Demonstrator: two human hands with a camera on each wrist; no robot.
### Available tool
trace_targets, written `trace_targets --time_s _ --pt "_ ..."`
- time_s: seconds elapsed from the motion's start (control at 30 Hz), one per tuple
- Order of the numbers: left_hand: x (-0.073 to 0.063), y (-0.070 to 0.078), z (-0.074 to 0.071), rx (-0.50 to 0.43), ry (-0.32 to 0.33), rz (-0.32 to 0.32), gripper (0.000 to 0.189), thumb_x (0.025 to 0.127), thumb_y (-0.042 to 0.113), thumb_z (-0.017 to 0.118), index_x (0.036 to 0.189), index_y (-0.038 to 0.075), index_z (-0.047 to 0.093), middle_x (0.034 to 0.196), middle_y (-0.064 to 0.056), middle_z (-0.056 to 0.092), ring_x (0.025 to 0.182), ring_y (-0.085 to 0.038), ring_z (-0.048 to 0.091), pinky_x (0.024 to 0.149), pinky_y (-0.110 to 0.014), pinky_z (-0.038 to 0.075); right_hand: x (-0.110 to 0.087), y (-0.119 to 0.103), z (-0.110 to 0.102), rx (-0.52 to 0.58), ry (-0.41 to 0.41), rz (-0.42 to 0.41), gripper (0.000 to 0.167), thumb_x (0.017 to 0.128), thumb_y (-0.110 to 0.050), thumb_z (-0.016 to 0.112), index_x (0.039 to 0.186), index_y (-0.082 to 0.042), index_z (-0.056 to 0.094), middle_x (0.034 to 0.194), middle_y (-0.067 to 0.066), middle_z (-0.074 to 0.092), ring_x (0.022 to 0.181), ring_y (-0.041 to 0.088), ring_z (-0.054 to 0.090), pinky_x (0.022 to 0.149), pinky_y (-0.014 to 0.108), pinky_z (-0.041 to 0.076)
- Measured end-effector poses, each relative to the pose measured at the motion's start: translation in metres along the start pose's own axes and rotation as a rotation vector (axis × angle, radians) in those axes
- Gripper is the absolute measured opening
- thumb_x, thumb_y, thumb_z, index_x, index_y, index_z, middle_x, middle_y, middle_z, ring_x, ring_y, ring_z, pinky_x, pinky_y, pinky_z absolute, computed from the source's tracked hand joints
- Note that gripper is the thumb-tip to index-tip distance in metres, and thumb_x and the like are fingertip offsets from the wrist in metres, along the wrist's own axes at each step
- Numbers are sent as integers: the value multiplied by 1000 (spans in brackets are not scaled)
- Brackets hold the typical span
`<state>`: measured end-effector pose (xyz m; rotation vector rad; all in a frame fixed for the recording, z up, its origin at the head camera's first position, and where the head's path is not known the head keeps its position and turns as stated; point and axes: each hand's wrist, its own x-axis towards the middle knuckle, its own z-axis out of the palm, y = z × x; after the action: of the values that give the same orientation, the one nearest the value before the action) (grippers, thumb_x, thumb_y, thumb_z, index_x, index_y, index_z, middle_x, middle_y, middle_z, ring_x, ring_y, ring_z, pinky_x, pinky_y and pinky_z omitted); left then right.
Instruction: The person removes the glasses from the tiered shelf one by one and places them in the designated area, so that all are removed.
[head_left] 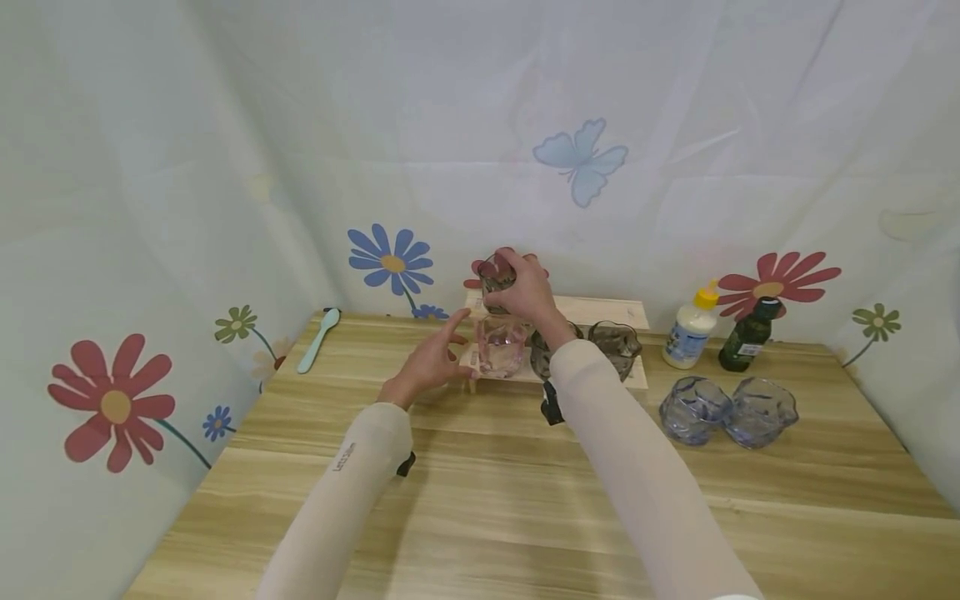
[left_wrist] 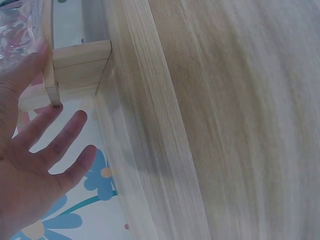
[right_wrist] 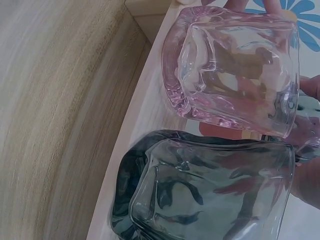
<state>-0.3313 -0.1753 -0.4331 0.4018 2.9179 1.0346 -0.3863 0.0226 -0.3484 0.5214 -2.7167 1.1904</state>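
My right hand [head_left: 529,288] grips a smoky grey glass [head_left: 491,275] above the upper tier of a small two-step wooden rack [head_left: 603,311]. My left hand [head_left: 431,360] is at the rack's left end with its fingers spread. In the left wrist view, the left thumb and a fingertip touch or nearly touch the end of the rack's board [left_wrist: 50,75]. A pink glass [head_left: 501,348] stands on the lower tier beside that hand. To its right stand two more grey glasses [head_left: 617,343], one partly hidden by my right wrist.
Two blue-tinted glasses [head_left: 693,410] stand side by side on the table [head_left: 480,517], right of the rack. Behind them are a yellow-capped white bottle [head_left: 686,337] and a dark green bottle [head_left: 746,337]. A pale blue spoon [head_left: 318,340] lies far left. A flowered curtain [head_left: 420,125] hangs behind.
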Motion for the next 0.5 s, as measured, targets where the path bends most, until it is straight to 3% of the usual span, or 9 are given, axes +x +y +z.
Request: trace_targets --time_s 0.23,0.5 --pt "-1 2 1 -15 -9 -19 108 79 26 86 159 37 14 141 -16 59 104 -35 67 91 -52 52 -2 -2 -4 42 43 5 75 83 -20 80 149 -22 44 137 18 46 118 36 49 98 53 46" --pt "-2 3 1 -16 -10 -26 108 80 26 86 159 37 13 142 -15 58 108 -36 66 94 -54 52 -3 -8 -26 47 66 -18 81 82 -23 81 153 -22 40 137 20 46 112 36 50 95 52 46"
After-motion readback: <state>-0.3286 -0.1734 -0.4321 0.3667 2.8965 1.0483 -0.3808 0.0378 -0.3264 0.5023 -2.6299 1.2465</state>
